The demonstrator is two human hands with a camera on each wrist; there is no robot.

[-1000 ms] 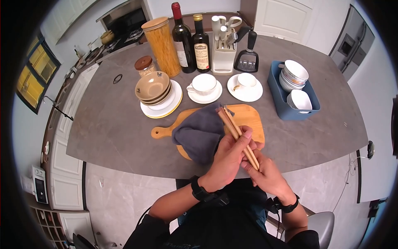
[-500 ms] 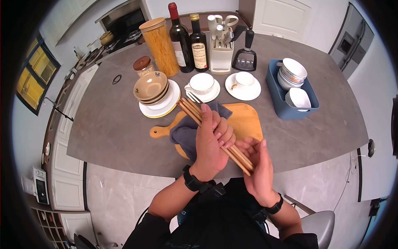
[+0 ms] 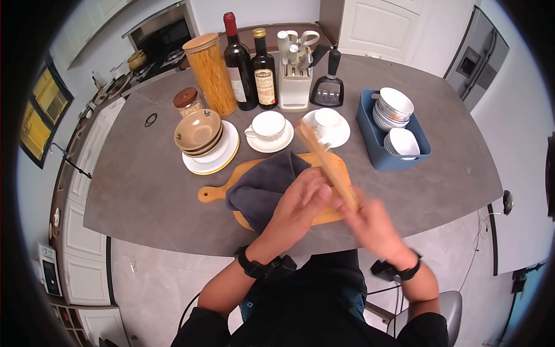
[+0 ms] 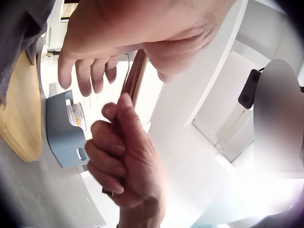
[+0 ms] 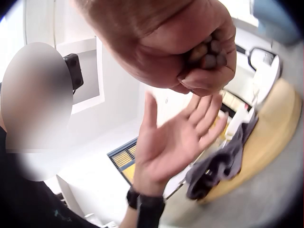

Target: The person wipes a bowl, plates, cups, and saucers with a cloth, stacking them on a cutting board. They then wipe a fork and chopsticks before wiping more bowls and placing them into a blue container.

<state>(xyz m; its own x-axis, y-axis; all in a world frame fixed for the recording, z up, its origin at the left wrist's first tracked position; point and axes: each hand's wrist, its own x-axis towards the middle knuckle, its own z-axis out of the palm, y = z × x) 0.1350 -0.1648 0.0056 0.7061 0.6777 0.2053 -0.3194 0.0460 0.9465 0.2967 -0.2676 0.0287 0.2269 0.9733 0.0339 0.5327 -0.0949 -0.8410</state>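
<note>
My right hand (image 3: 373, 225) grips a bundle of wooden chopsticks (image 3: 330, 168), which slants up and away over the cutting board and is blurred in the head view. In the right wrist view, several rounded chopstick ends (image 5: 209, 56) poke out of the curled fist. A thin metal piece shows beside the bundle in the left wrist view. My left hand (image 3: 298, 199) is close by on the left, palm turned toward the bundle, its fingers spread and holding nothing. Beneath the hands lies a crumpled dark grey cloth (image 3: 260, 188) on the wooden cutting board (image 3: 213, 193).
Brown bowls (image 3: 198, 128) stand stacked on plates at left. Two white cups (image 3: 268, 124) sit on saucers beyond the board. A blue bin (image 3: 399, 157) with bowls is at right. A pasta jar (image 3: 211, 75), bottles (image 3: 265, 78) and a utensil holder (image 3: 295, 89) line the back.
The chopstick bundle passed from both hands into the left hand's grip, then into the right hand. Its far end swung left and back right. The left hand has let go and opened.
</note>
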